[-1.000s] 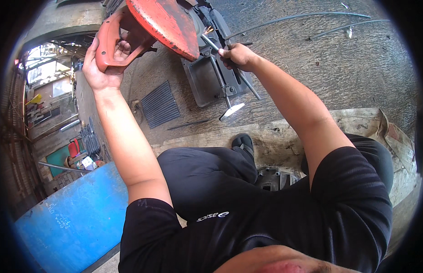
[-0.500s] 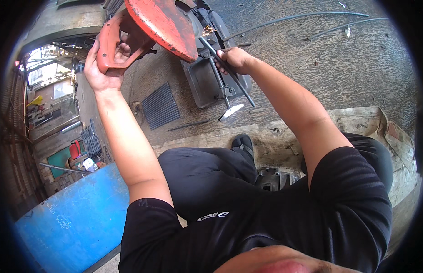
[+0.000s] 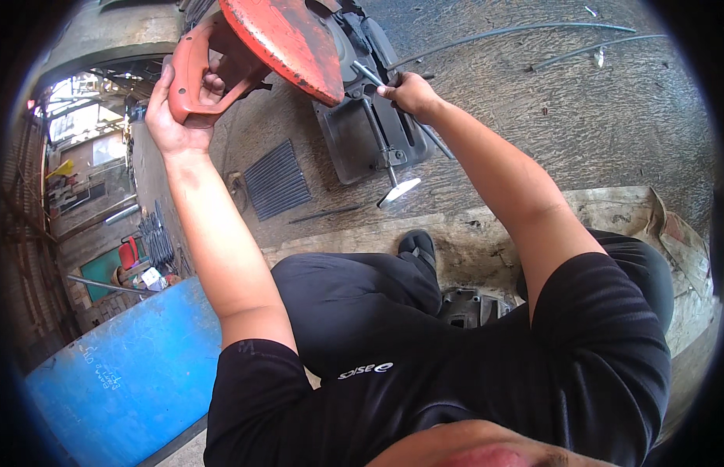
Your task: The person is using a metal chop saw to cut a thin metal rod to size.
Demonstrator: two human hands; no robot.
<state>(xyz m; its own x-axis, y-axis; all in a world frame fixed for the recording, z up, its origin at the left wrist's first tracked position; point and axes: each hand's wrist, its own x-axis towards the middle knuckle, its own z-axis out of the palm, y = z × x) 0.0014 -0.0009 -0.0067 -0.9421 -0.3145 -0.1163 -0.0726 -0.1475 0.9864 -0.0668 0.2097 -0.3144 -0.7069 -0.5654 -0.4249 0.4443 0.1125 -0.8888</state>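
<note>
blue panel [image 3: 113, 381] | floor grate [image 3: 276, 180] | loose rods [image 3: 517, 33]

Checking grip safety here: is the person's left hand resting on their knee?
No, the left hand is raised and wrapped around the orange handle of the chop saw, well above the knee.

Concrete floor [image 3: 580, 117] (rough) bears saw base [image 3: 362, 140], rods [image 3: 517, 33].

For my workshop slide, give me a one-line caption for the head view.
Left hand grips the orange saw handle while the right hand holds a metal rod on the saw base.
</note>
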